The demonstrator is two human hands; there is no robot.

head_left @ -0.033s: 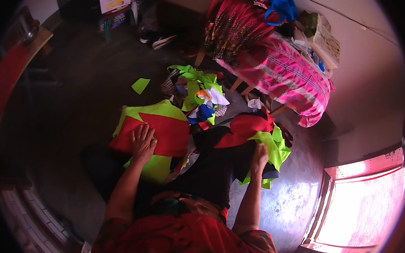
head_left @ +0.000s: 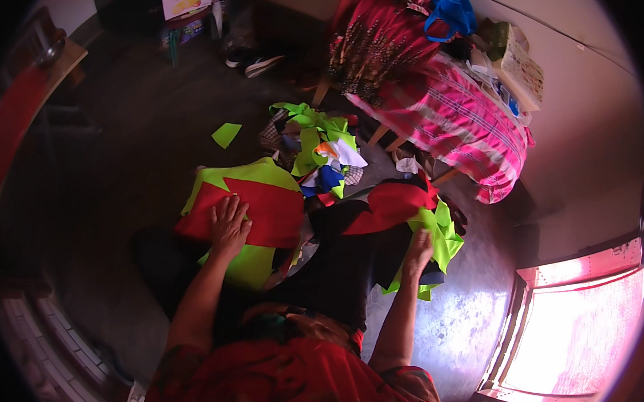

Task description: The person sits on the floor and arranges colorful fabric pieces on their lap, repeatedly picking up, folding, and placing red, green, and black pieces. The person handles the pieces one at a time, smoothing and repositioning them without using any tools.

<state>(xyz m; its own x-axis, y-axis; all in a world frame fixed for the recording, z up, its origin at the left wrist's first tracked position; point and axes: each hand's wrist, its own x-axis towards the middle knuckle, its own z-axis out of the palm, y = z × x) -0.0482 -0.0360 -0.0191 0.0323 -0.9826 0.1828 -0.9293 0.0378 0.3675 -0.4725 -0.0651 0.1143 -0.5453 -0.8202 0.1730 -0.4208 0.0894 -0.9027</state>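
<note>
My left hand (head_left: 230,227) lies flat with its fingers spread on a red piece of cloth (head_left: 272,211). That piece rests on a larger bright green cloth (head_left: 258,170) over my left leg. On the right, my right hand (head_left: 418,250) is closed on the near edge of a bright green cloth scrap (head_left: 444,233) by my right knee. Its fingertips are partly hidden. Another red cloth (head_left: 397,200) drapes over that knee, touching the green scraps. Between and beyond my knees sits a heap of mixed scraps (head_left: 330,139), green, white, blue, orange and checked.
A single green scrap (head_left: 226,135) lies on the dark floor (head_left: 151,134), left of the heap. A bench under a pink checked cloth (head_left: 458,113) stands far right, bags on top. Shoes (head_left: 263,66) sit far back; a wooden table (head_left: 65,64) is far left, a bright window (head_left: 577,331) right.
My right hand has shifted very slightly to the right with the green scrap. My left hand stays flat on the red cloth. The whole view has moved a little.
</note>
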